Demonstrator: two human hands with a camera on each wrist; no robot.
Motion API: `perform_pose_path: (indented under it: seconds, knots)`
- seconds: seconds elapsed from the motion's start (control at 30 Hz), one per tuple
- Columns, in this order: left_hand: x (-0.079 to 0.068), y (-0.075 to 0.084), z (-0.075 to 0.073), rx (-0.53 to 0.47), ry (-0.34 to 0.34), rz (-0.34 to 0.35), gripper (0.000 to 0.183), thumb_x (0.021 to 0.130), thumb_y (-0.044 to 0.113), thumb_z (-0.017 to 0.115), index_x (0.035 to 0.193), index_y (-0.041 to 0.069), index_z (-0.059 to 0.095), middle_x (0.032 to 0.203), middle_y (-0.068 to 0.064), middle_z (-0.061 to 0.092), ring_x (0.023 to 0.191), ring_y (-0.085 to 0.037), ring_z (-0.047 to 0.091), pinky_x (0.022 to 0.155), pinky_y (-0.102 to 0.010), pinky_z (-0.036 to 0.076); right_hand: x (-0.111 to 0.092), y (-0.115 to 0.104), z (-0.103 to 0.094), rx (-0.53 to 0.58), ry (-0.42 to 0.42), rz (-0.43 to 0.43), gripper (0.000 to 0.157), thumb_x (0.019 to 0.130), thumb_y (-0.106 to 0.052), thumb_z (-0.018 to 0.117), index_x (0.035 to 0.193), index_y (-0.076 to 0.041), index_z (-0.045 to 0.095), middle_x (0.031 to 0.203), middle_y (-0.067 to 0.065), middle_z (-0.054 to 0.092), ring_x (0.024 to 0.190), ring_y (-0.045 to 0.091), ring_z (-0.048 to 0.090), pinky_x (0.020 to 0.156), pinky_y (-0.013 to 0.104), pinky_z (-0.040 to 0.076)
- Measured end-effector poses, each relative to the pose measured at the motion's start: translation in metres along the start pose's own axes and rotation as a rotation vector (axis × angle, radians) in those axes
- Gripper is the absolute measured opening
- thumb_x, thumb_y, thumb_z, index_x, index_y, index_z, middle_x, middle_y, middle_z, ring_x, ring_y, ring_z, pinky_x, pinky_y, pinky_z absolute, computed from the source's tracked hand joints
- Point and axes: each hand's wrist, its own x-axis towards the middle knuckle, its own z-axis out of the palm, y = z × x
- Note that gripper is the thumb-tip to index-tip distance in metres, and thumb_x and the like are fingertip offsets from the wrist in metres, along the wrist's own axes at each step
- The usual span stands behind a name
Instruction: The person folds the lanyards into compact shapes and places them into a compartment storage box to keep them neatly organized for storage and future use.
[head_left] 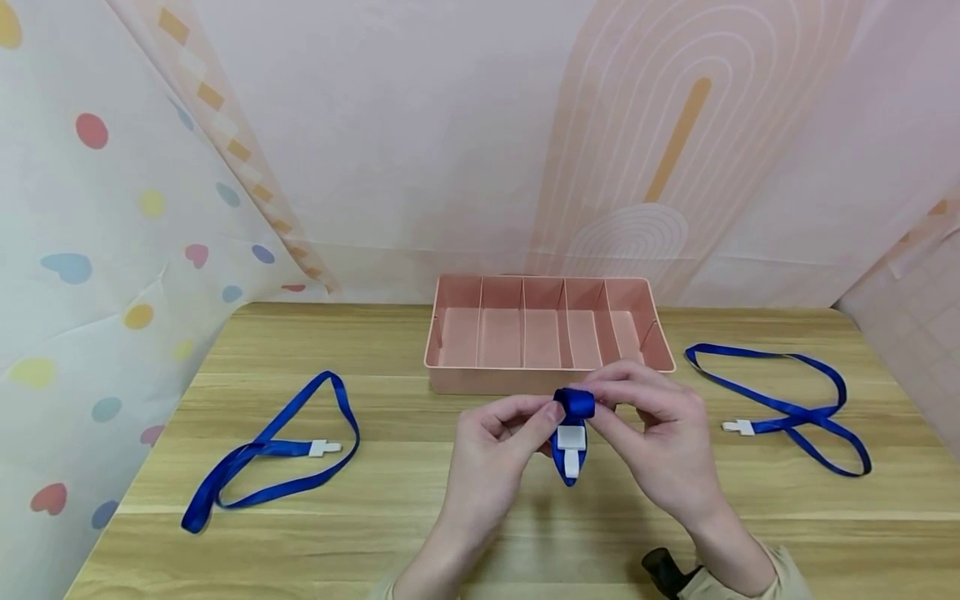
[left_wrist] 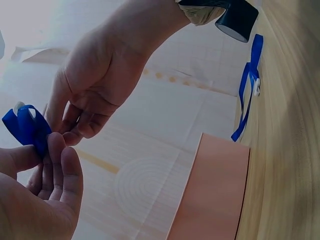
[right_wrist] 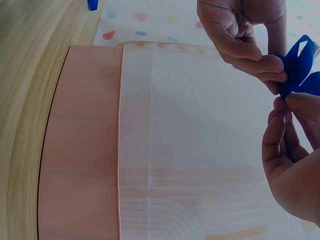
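Between both hands, above the table, is a blue lanyard [head_left: 577,403] folded into a short bundle, its white clip [head_left: 572,446] hanging toward me. My left hand [head_left: 498,450] pinches the bundle's left side between thumb and fingers. From the other side my right hand [head_left: 656,437] pinches the folded band. In the left wrist view, loops of the blue lanyard [left_wrist: 22,125] stick out past the left thumb. The right wrist view shows the blue band [right_wrist: 298,62] between the fingertips of both hands. Part of the fold is hidden behind the fingers.
A pink tray [head_left: 551,379] with several compartments stands at the table's back, just beyond the hands. One blue lanyard [head_left: 273,492] lies loosely looped on the left, another lanyard [head_left: 810,414] on the right. A patterned cloth [head_left: 375,167] hangs behind the wooden table [head_left: 390,550].
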Motion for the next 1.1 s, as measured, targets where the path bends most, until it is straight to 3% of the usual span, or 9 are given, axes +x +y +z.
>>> perform_pose_path:
  seconds: [0.3, 0.6, 0.93, 1.1]
  knots:
    - [-0.0001, 0.0001, -0.0004, -0.019, 0.009, -0.021, 0.02, 0.088, 0.015, 0.067, 0.099, 0.0, 0.071, 0.082, -0.006, 0.073, 0.065, -0.006, 0.064, 0.07, -0.026, 0.057, -0.0002, -0.002, -0.0008, -0.07, -0.01, -0.017, 0.027, 0.078, 0.017, 0.065, 0.096, 0.0, 0.074, 0.092, 0.005, 0.07, 0.084, 0.008, 0.067, 0.071, 0.015, 0.055]
    - [0.0002, 0.0002, -0.0022, -0.039, -0.001, -0.017, 0.023, 0.09, 0.014, 0.064, 0.101, -0.006, 0.069, 0.078, 0.008, 0.072, 0.065, -0.005, 0.064, 0.071, -0.025, 0.056, -0.0005, -0.0034, -0.001, -0.143, -0.036, -0.026, 0.027, 0.077, 0.018, 0.065, 0.095, -0.001, 0.074, 0.092, 0.005, 0.069, 0.086, 0.007, 0.067, 0.072, 0.015, 0.055]
    - [0.0006, 0.001, -0.0025, -0.046, 0.008, -0.028, 0.026, 0.089, 0.014, 0.065, 0.1, -0.009, 0.068, 0.075, 0.01, 0.07, 0.063, -0.005, 0.062, 0.07, -0.024, 0.055, 0.0018, -0.0034, -0.002, -0.224, -0.062, -0.101, 0.028, 0.076, 0.016, 0.067, 0.093, -0.005, 0.074, 0.09, 0.004, 0.068, 0.085, 0.005, 0.066, 0.072, 0.014, 0.053]
    - [0.0002, 0.0014, -0.0032, -0.06, -0.01, -0.026, 0.03, 0.089, 0.015, 0.064, 0.102, -0.011, 0.066, 0.077, 0.012, 0.071, 0.065, -0.004, 0.064, 0.071, -0.024, 0.056, 0.0027, -0.0001, -0.0021, -0.223, -0.063, -0.189, 0.015, 0.082, 0.006, 0.068, 0.092, -0.003, 0.074, 0.09, 0.006, 0.068, 0.083, 0.007, 0.065, 0.066, 0.013, 0.048]
